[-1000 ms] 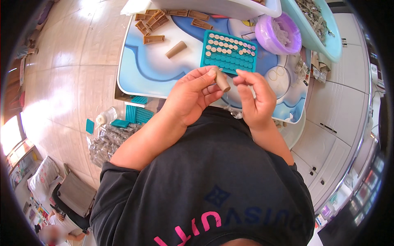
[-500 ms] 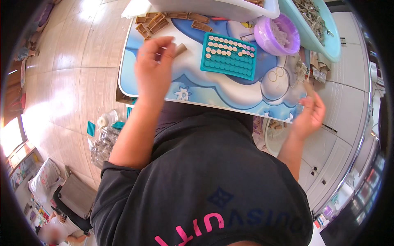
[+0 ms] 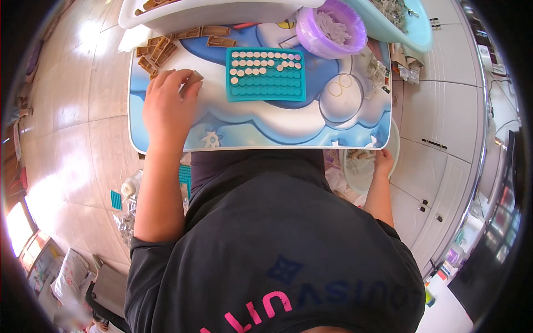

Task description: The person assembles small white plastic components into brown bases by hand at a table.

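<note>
My left hand (image 3: 169,108) is over the left part of the patterned table (image 3: 261,125), its thumb and fingers closed on a small brown block (image 3: 194,76). To its right lies a teal tray (image 3: 269,91) of round hollows, the upper rows mostly filled with small whitish discs (image 3: 234,72). Several brown clip-like pieces (image 3: 164,51) lie just beyond the left hand. Below the table's right front edge, my right hand (image 3: 383,161) is at the rim of a whitish tub (image 3: 355,182) with brown pieces in it. Its fingers are partly hidden, so what they hold cannot be made out.
A white bin (image 3: 222,19) stands along the far edge. Beside it are a purple basket (image 3: 333,49) with white pieces and a light-teal tub (image 3: 419,33) of metallic parts. Two thin rings (image 3: 340,86) lie at the table's right. White cabinets (image 3: 438,111) stand on the right.
My right hand has gone down from beside the table's right edge, where it held a brown piece, to the tub. My left hand keeps its brown block. The view has shifted.
</note>
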`<state>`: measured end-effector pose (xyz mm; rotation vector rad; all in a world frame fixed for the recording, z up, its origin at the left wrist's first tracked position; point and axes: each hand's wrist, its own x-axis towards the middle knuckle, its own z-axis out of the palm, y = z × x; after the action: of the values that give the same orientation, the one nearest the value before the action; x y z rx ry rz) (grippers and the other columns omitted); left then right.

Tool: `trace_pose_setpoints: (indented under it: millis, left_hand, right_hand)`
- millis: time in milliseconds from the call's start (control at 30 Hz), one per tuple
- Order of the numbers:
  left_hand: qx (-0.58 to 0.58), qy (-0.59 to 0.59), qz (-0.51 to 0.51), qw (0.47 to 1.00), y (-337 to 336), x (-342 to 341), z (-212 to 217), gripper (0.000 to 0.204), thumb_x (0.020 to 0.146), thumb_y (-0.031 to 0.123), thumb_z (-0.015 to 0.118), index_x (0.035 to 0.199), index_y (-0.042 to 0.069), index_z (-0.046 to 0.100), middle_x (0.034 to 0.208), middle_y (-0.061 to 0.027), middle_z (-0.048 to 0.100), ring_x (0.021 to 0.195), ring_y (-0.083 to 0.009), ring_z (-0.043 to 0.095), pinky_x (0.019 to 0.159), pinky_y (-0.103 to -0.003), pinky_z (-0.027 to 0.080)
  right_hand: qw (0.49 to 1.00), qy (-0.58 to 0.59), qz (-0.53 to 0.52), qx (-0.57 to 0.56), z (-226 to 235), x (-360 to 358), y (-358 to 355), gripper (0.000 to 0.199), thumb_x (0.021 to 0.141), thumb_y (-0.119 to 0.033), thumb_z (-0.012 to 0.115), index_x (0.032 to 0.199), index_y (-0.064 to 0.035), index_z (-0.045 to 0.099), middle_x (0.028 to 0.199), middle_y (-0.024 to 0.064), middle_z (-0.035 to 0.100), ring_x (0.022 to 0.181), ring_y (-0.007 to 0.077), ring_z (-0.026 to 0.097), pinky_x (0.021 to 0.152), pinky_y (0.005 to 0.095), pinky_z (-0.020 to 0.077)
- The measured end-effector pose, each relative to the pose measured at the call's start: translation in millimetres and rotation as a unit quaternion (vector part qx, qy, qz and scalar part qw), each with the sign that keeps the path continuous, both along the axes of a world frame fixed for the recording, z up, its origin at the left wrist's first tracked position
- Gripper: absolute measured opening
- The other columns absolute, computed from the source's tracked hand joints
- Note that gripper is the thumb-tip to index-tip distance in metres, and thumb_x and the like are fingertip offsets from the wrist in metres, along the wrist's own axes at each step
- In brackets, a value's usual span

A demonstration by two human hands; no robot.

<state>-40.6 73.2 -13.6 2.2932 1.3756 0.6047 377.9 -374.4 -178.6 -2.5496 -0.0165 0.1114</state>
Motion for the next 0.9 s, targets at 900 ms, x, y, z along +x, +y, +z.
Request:
trace_pose_setpoints:
  millis: [900]
  left_hand:
    - [-0.354,-0.417,0.002,0.837,-37.8,13.1,3.7,0.027,0.083,0.007,0.067,0.105,-0.005,0.059,0.095,-0.0056,0.063,0.088,-0.0112,0.057,0.080,-0.023,0.045]
  right_hand:
    - [0.882,-0.101,0.226,0.400,224.7,-126.1,236.5,0.012,0.086,-0.011,0.064,0.090,0.0002,0.062,0.069,-0.0018,0.056,0.058,0.0041,0.045,0.054,0.0179,0.0364]
